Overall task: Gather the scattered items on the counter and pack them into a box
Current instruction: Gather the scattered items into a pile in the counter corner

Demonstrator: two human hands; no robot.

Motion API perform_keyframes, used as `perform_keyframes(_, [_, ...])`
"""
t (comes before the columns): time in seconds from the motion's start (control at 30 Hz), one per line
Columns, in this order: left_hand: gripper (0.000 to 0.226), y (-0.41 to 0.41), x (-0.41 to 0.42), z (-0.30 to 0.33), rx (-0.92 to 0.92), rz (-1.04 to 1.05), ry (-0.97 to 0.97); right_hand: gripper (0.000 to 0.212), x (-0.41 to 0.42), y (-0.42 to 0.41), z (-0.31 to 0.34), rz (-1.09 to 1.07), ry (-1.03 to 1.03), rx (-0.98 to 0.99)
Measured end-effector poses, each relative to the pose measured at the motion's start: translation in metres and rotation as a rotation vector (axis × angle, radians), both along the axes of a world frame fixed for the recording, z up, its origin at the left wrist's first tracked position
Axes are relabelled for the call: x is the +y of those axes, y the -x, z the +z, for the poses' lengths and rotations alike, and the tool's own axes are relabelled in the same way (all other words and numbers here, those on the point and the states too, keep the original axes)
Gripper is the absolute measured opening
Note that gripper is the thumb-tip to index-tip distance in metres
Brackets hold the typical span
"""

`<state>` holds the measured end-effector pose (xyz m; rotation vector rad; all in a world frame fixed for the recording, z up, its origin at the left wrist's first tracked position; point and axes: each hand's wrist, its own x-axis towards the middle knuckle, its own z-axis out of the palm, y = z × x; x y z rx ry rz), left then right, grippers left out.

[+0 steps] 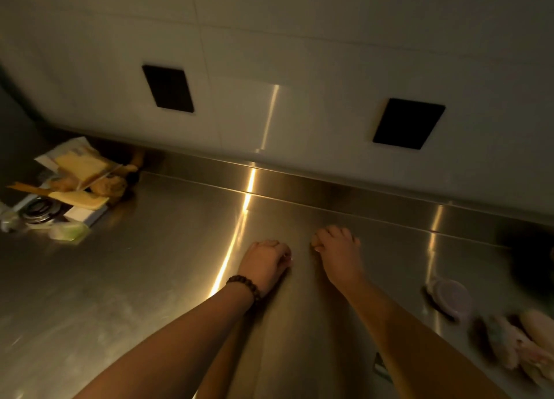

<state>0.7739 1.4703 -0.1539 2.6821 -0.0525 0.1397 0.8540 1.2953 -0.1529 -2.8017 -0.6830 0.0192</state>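
The counter [150, 278] is brushed metal, smooth and glossy. The far wall [299, 53] looks like matt pale tile. Dark beads [244, 286] ring the left wrist.

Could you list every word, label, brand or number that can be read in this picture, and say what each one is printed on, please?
None can be read.
Yellow and white packets in the far-left pile: some print shows, too blurred to read.
Round pale lid at the right: no text to be made out.
Two black wall plates: blank.
Steel counter: no markings.
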Motion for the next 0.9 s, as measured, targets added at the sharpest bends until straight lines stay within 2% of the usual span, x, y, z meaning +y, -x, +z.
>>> perform_keyframes(0.1, [0.014, 0.020, 0.021, 0.009, -0.006, 0.103, 0.079, 0.028, 0.033, 0.018, 0.008, 0.030, -0.148, 0.038])
perform_keyframes(0.2, [0.007, 0.043, 0.052, 0.013, -0.018, 0.210, 0.134, 0.020, 0.074, 0.045, 0.016, 0.084, -0.347, 0.084])
perform_keyframes(0.3, [0.013, 0.065, 0.087, 0.018, -0.047, 0.299, 0.160, 0.018, 0.116, 0.072, 0.022, 0.153, -0.456, 0.150])
perform_keyframes(0.47, [0.011, 0.103, 0.167, 0.028, -0.152, 0.388, 0.121, 0.024, 0.195, 0.104, 0.023, 0.227, -0.470, 0.218])
perform_keyframes(0.6, [0.013, 0.143, 0.251, 0.033, -0.212, 0.468, 0.150, 0.018, 0.275, 0.132, 0.019, 0.259, -0.474, 0.261])
perform_keyframes(0.73, [0.019, 0.183, 0.342, 0.034, -0.282, 0.601, 0.234, 0.018, 0.362, 0.162, 0.020, 0.272, -0.501, 0.304])
perform_keyframes(0.9, [0.021, 0.226, 0.430, 0.020, -0.307, 0.879, 0.414, 0.018, 0.439, 0.187, 0.018, 0.280, -0.567, 0.347])
